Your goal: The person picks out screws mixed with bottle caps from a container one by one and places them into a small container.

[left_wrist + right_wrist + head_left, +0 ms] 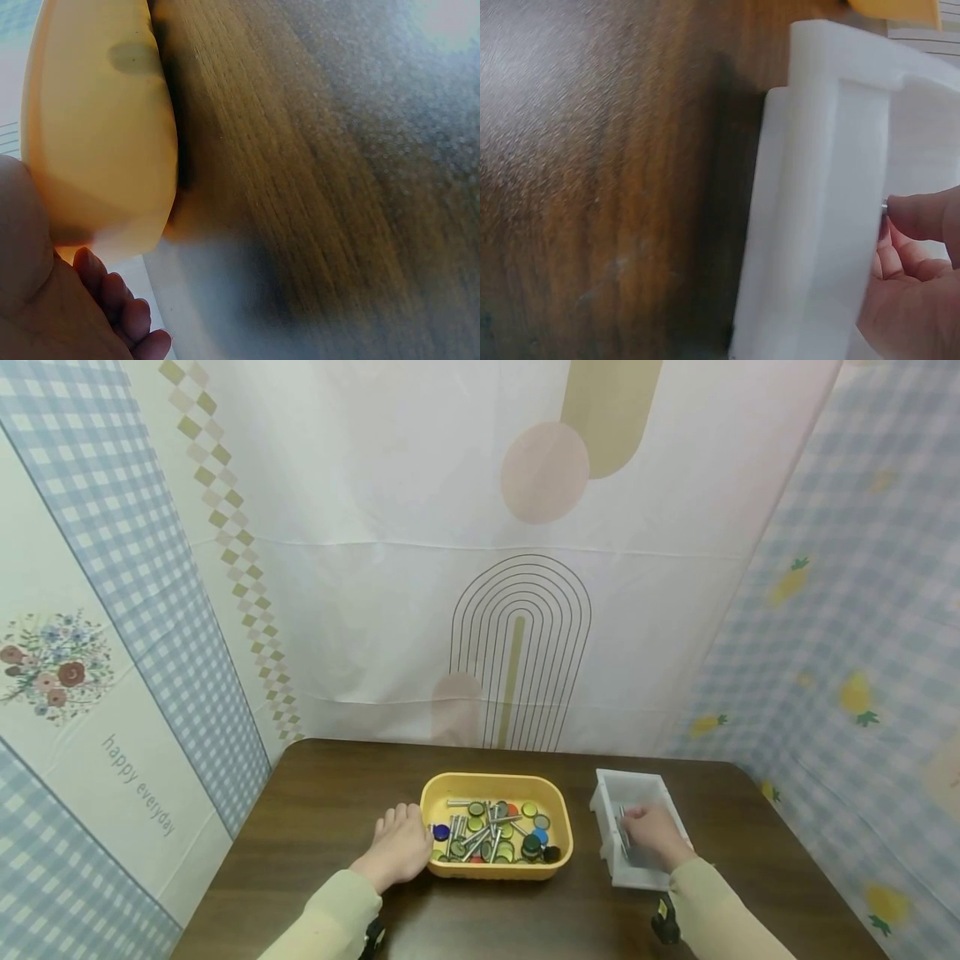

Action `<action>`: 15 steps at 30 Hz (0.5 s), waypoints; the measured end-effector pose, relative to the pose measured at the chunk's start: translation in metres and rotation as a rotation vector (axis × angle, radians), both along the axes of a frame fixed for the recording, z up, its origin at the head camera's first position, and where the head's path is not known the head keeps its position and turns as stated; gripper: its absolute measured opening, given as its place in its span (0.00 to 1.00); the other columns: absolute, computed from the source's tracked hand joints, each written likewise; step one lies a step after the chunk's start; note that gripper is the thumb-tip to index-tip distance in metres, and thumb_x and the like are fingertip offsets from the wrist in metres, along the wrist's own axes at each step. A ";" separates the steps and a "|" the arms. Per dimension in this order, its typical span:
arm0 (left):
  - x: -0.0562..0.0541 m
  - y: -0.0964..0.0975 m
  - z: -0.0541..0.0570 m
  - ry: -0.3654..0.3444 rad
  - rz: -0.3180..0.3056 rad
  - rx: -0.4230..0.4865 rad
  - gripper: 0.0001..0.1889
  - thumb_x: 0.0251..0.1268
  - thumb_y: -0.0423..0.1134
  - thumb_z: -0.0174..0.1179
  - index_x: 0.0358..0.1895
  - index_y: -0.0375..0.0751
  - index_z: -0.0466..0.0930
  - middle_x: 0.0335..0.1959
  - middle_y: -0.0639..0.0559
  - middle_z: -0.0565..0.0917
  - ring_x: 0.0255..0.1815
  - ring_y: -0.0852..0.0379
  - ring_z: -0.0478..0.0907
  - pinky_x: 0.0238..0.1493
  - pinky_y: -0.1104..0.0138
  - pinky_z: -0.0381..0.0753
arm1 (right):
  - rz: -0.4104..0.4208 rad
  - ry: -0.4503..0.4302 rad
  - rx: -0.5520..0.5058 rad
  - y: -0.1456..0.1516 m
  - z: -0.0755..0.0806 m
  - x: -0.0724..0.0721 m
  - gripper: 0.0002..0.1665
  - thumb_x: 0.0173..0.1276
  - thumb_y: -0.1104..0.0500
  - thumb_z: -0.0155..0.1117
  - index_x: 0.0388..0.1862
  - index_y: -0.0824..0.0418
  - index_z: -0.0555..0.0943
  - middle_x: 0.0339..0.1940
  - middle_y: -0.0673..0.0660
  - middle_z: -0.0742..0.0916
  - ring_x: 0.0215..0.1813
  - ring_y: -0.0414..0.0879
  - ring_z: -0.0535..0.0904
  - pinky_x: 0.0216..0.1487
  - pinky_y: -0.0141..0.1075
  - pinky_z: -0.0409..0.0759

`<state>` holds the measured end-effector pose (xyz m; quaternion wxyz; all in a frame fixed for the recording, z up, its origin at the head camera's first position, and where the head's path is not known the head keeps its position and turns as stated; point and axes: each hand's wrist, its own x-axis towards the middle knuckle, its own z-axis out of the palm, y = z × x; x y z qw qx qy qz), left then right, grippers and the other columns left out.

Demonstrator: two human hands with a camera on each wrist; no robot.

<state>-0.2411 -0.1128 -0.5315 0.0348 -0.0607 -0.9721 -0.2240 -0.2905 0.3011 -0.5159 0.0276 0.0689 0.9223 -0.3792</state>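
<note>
A yellow plastic tub (557, 864) holds silver bolts (480, 842) mixed with bottle caps (529, 810) of several colours. My left hand (401, 845) grips the tub's left side. In the left wrist view its curled fingers (112, 292) lie by the tub's outer wall, the palm close to the rim. Inside the white bin (652, 781) to the right, my right hand (658, 835) pinches a silver bolt (624, 837) near the left wall. Only a small metal tip (885, 207) shows at the thumb in the right wrist view; the bin wall hides the rest.
Both containers stand on a dark brown wooden table (337, 777), with a strip of tabletop between them. A white patterned cloth (390, 635) hangs behind the table, and checked cloths hang at both sides. A dark band sits at each wrist.
</note>
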 end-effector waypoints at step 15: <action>0.005 0.001 0.012 -0.038 -0.012 -0.009 0.10 0.66 0.39 0.50 0.38 0.34 0.66 0.33 0.46 0.64 0.37 0.46 0.61 0.42 0.52 0.61 | 0.005 -0.076 -0.024 0.003 -0.002 0.008 0.14 0.67 0.63 0.54 0.41 0.75 0.79 0.36 0.62 0.82 0.38 0.52 0.76 0.36 0.42 0.76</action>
